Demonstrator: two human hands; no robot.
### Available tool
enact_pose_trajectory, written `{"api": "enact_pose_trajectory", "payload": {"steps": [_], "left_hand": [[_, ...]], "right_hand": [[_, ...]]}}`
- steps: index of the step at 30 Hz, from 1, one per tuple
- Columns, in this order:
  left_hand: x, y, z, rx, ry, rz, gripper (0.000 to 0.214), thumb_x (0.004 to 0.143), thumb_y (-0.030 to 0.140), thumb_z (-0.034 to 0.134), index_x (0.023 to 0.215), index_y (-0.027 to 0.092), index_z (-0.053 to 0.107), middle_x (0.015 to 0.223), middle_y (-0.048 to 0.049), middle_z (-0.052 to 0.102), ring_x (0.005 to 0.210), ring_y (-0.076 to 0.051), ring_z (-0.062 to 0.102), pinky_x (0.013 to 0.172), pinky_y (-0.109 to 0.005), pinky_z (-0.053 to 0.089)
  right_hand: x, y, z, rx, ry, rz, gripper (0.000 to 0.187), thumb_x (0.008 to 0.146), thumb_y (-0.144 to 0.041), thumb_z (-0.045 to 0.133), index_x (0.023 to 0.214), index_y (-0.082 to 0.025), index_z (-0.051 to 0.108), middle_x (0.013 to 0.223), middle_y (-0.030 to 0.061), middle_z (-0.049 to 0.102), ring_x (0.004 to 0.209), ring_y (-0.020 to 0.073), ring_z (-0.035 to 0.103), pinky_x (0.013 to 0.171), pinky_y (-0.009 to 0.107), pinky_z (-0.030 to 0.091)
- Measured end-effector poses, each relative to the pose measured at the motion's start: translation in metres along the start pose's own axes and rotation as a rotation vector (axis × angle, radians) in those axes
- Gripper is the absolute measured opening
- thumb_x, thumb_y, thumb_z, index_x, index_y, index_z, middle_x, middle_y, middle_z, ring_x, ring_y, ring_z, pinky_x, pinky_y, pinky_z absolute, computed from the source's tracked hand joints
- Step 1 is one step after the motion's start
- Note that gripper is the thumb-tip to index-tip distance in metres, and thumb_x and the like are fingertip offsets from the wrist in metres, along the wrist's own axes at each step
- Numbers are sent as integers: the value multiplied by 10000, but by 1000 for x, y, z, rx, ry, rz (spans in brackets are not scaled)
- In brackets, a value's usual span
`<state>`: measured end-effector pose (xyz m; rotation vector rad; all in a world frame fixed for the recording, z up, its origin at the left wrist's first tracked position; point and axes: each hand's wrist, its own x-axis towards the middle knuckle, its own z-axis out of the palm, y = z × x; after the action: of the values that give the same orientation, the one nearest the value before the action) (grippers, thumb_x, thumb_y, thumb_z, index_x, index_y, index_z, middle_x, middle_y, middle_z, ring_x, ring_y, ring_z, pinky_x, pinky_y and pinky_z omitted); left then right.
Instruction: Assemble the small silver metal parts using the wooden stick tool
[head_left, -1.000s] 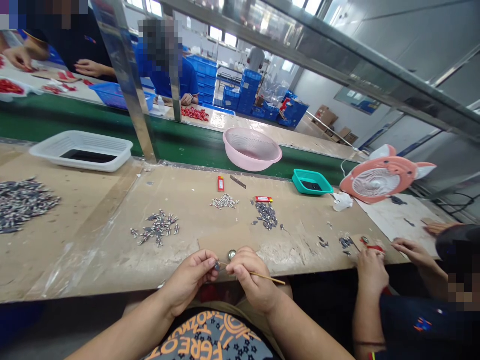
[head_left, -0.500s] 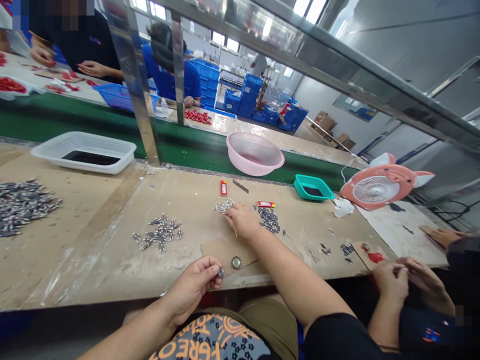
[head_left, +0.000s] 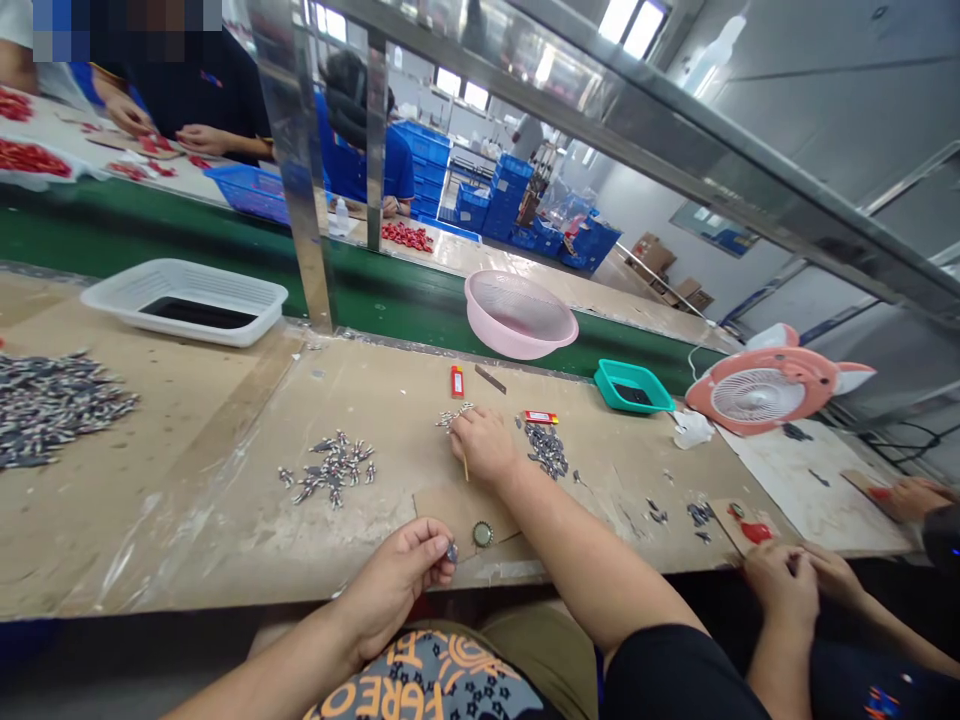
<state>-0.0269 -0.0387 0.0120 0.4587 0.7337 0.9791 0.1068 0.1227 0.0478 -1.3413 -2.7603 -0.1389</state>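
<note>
My left hand (head_left: 397, 578) rests near the front table edge, pinching a small grey metal part (head_left: 452, 552) between thumb and fingers. My right hand (head_left: 484, 447) reaches forward, shut on a thin wooden stick (head_left: 465, 465). Its fingertips are right next to a small pile of silver metal parts (head_left: 452, 417). Below that hand, a metal bottle cap (head_left: 483, 534) lies on a cardboard piece (head_left: 450, 520). Larger piles of dark and silver parts (head_left: 330, 470) (head_left: 545, 450) lie on either side.
A white plastic tray (head_left: 184, 300), pink colander (head_left: 520, 315), teal tray (head_left: 634, 386) and pink fan (head_left: 765, 392) stand along the far edge. A co-worker's hands (head_left: 784, 585) work at the right. Beyond a glass partition runs a green conveyor belt (head_left: 150, 225).
My right hand has moved from beside my left hand out to the small silver pile, keeping the stick. My left hand still pinches the part. The view has turned slightly.
</note>
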Motion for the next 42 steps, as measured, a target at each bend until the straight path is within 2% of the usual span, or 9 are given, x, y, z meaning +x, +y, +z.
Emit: {"api": "enact_pose_trajectory", "payload": {"steps": [4, 6, 9, 12, 20, 29, 33, 38, 42], "left_hand": [[-1, 0, 0, -59, 25, 31, 116, 791, 258, 654, 810, 166, 586, 701, 3, 591, 668, -110, 559, 661, -232, 433], [-2, 1, 0, -93, 22, 74, 103, 803, 250, 642, 810, 166, 583, 700, 3, 594, 670, -109, 560, 662, -231, 437], [-3, 3, 3, -138, 1, 144, 88, 820, 240, 623, 810, 162, 585, 723, -10, 610, 688, -113, 562, 695, -246, 450], [-6, 2, 8, -161, -4, 170, 76, 818, 226, 627, 811, 160, 590, 737, -16, 619, 701, -114, 563, 706, -248, 463], [-20, -6, 23, -138, -9, 210, 82, 792, 222, 655, 809, 157, 608, 767, -21, 623, 712, -120, 561, 689, -249, 484], [-32, -13, 32, 10, 70, 273, 102, 781, 240, 663, 832, 160, 625, 781, -16, 627, 734, -123, 555, 698, -238, 458], [-36, -16, 36, 55, 55, 297, 136, 761, 231, 683, 867, 171, 622, 800, -15, 628, 749, -126, 553, 715, -240, 445], [-44, -17, 44, 26, 59, 315, 242, 740, 222, 703, 954, 213, 590, 753, 13, 611, 717, -116, 548, 697, -221, 431], [-51, -16, 47, 17, 37, 319, 276, 748, 224, 695, 998, 214, 578, 753, 10, 604, 714, -116, 549, 696, -223, 433]], "right_hand": [[-48, -21, -18, 358, 249, -83, 75, 836, -151, 509, 863, -178, 573, 836, 48, 613, 867, 184, 521, 836, 318, 402], [-76, -34, -24, 518, 328, -126, 79, 821, -135, 531, 869, -189, 564, 830, 37, 607, 856, 177, 525, 832, 325, 415], [-110, -52, -29, 634, 359, -151, 106, 820, -109, 544, 875, -199, 554, 802, 27, 601, 820, 170, 528, 822, 341, 430], [-128, -64, -30, 672, 381, -165, 132, 820, -91, 552, 886, -205, 546, 795, 26, 598, 781, 164, 525, 792, 344, 444], [-147, -71, -36, 585, 399, -158, 127, 837, -103, 545, 919, -200, 557, 805, 41, 579, 786, 173, 517, 788, 364, 449], [-162, -77, -43, 455, 378, -156, 81, 859, -143, 529, 895, -178, 592, 804, 63, 562, 838, 195, 498, 806, 370, 450], [-168, -80, -47, 421, 380, -147, 76, 864, -150, 524, 875, -179, 593, 797, 63, 565, 839, 196, 510, 824, 377, 442], [-177, -83, -52, 529, 401, -152, 78, 850, -178, 549, 917, -206, 580, 819, 50, 577, 836, 195, 522, 826, 379, 440], [-186, -82, -52, 669, 508, -102, 190, 818, -213, 599, 1001, -209, 547, 908, 55, 583, 890, 200, 526, 853, 388, 437]]}}
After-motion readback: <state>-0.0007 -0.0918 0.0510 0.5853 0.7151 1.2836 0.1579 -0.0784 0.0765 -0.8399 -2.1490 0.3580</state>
